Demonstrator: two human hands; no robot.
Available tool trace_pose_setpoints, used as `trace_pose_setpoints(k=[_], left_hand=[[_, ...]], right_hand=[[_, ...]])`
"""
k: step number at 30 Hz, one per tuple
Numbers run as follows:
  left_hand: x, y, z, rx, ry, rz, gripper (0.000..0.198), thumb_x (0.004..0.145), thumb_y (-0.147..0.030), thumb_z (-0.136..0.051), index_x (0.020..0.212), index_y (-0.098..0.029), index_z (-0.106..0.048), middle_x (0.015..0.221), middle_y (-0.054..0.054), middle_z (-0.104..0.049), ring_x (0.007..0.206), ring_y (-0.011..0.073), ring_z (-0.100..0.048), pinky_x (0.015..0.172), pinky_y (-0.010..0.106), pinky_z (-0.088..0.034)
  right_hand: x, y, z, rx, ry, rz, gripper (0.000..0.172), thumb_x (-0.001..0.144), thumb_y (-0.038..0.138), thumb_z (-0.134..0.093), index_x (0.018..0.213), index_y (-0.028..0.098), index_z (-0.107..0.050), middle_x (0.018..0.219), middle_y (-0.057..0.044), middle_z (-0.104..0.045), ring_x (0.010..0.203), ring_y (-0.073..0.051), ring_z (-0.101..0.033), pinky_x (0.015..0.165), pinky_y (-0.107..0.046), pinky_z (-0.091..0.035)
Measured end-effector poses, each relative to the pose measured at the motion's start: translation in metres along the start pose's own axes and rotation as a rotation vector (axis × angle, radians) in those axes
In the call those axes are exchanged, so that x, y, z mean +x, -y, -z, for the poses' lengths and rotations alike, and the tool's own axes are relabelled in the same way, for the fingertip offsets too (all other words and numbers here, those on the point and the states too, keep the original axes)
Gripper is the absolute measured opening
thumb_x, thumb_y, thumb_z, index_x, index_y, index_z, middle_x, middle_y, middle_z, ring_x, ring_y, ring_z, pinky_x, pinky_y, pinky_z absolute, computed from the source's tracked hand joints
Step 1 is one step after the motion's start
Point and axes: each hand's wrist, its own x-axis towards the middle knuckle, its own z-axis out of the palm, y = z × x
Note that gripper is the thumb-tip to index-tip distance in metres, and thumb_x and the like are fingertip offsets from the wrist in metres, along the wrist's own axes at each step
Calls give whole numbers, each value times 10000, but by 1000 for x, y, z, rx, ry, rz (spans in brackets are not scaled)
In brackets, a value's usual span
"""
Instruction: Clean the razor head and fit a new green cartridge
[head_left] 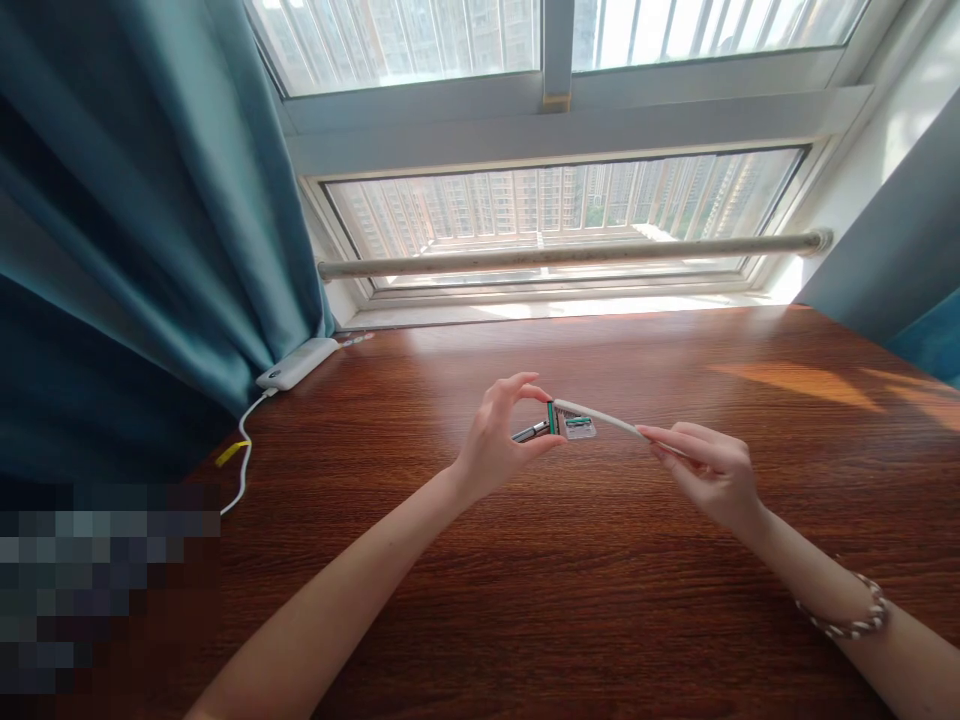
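My left hand [504, 436] hovers over the wooden table [570, 600], thumb and forefinger pinched on a small green-edged razor head [553, 417]. A metal razor handle [529, 432] sticks out beneath those fingers. My right hand [709, 468] is closed around the end of a thin white stick [600, 417], whose far tip meets the razor head. Under the stick, beside the head, lies a small clear case [580, 427] with a green part inside. I cannot tell if the case rests on the table or is held.
A white power bank [298, 363] with a white cable [242, 460] lies at the table's back left, by a teal curtain [142, 230]. A window with a rail [570, 257] runs along the far edge. A beaded bracelet [851, 620] circles my right wrist.
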Motion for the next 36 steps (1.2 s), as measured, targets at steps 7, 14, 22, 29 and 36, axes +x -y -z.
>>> trace_pose_setpoints(k=[7, 14, 22, 29, 36], left_hand=[[0, 0, 0, -7, -28, -10, 671, 639, -315, -703, 1184, -220, -323, 984, 69, -617, 1005, 213, -551, 916, 418, -360], [1, -5, 0, -107, -38, 72, 638, 622, -325, -716, 1157, -217, -385, 981, 59, -624, 1008, 205, -546, 943, 419, -340], [3, -13, -8, -1115, 121, 901, 491, 800, -551, -398, 965, -143, -615, 964, 141, -630, 931, 241, -583, 780, 420, -476], [2, -25, -10, -1363, 131, 1064, 346, 819, -486, -424, 787, -181, -585, 887, 84, -641, 878, 190, -592, 788, 370, -467], [-1, -28, -12, -1424, 137, 1093, 322, 803, -495, -451, 789, -186, -539, 848, 69, -638, 855, 184, -596, 770, 353, -451]], right_hand=[[0, 0, 1, 15, 11, 27, 279, 756, 145, -562, 1010, 216, -655, 622, -11, -561, 522, -105, -484, 486, -229, -373], [-1, 1, -1, 2, 9, 38, 285, 759, 150, -559, 1019, 220, -651, 626, -10, -562, 518, -100, -475, 490, -230, -368], [-3, 6, -5, -67, -172, -46, 310, 774, 154, -554, 1065, 234, -626, 623, 4, -538, 482, -85, -430, 462, -226, -342], [-6, 15, -7, -50, -73, 80, 416, 756, 78, -556, 1124, 270, -584, 712, -14, -587, 580, -102, -515, 532, -222, -401], [-5, 14, -5, -136, -41, 110, 416, 731, 95, -581, 1105, 275, -599, 678, -9, -585, 567, -109, -514, 540, -232, -407]])
